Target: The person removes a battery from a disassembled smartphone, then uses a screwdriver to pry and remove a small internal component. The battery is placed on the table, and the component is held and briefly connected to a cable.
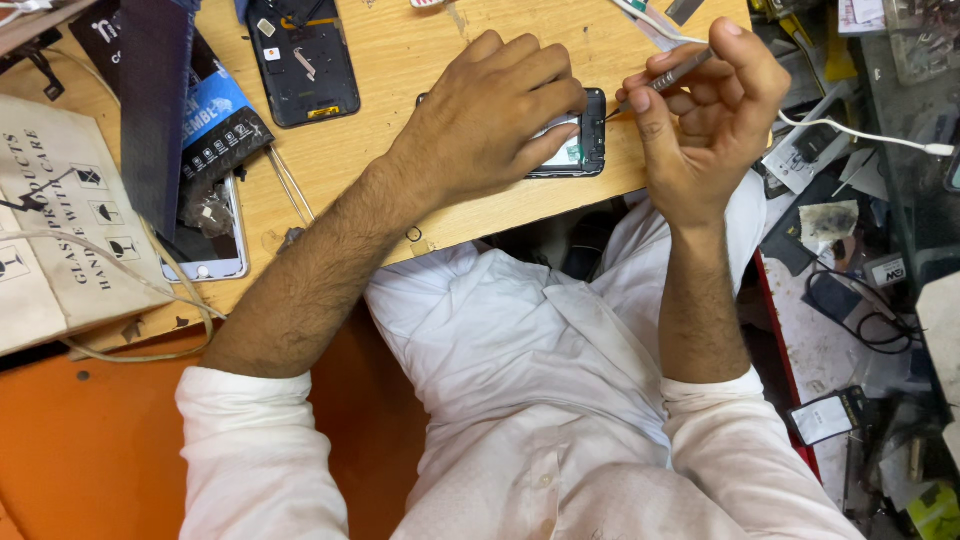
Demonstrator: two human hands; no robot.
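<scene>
The wooden table (pixel 400 70) holds an open phone (pixel 585 145) under the left hand (pixel 490 120), another phone (pixel 302 60) further off.

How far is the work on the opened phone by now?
Done: the black phone with its back removed lies open on the wooden table. In hand: the left hand steadies it; the right hand holds thin metal tweezers at its edge. Left: it remains uncovered.
</scene>
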